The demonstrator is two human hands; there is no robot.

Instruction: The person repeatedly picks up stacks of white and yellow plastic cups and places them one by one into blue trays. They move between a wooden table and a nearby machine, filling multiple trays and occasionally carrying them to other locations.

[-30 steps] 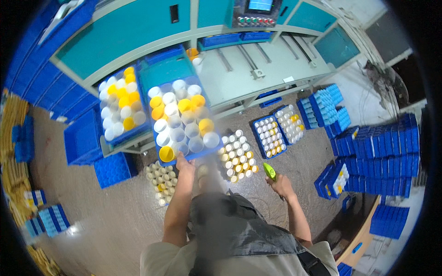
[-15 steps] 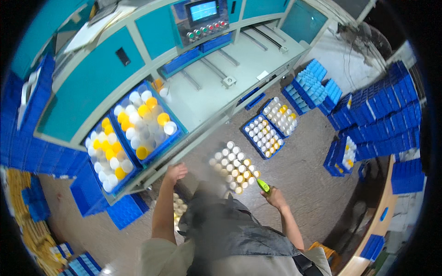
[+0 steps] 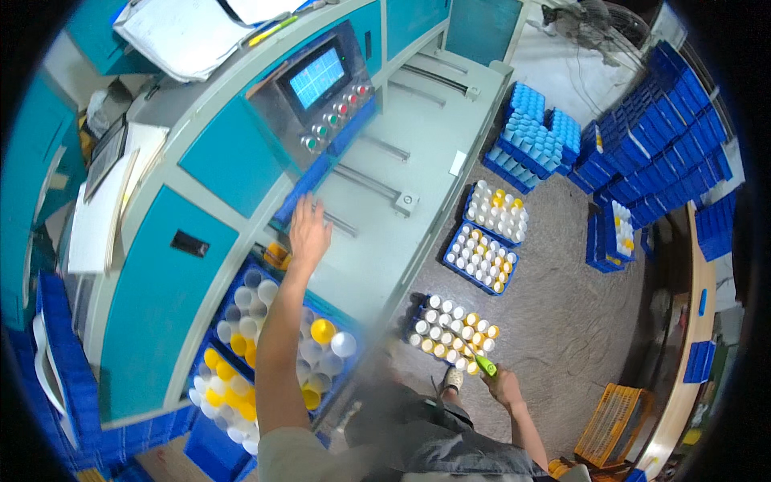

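Note:
My left hand [image 3: 307, 234] is stretched out over the machine bed [image 3: 353, 261], fingers extended and holding nothing. Its fingertips are near a narrow blue tray [image 3: 299, 191] below the control panel. Under my left forearm sits a blue crate [image 3: 347, 376] of white and yellow cups, beside a second cup-filled crate [image 3: 193, 384]. Low on the right, my right hand [image 3: 504, 386] is closed around a tool with a bright green handle [image 3: 486, 365] and a long thin shaft. That shaft passes over the white and yellow cups [image 3: 446, 318] standing in a crate on the floor.
Two more crates of cups [image 3: 482, 259] stand on the floor ahead, with light-blue trays [image 3: 526, 140] behind. Tall stacks of blue crates [image 3: 666, 153] line the right. An orange crate [image 3: 612, 422] lies lower right. The control panel [image 3: 317, 80] rises beyond the bed.
My left hand has moved from beside the machine's front edge up and forward over its bed. The view has shifted and turned toward the machine. My right hand keeps the green-handled tool.

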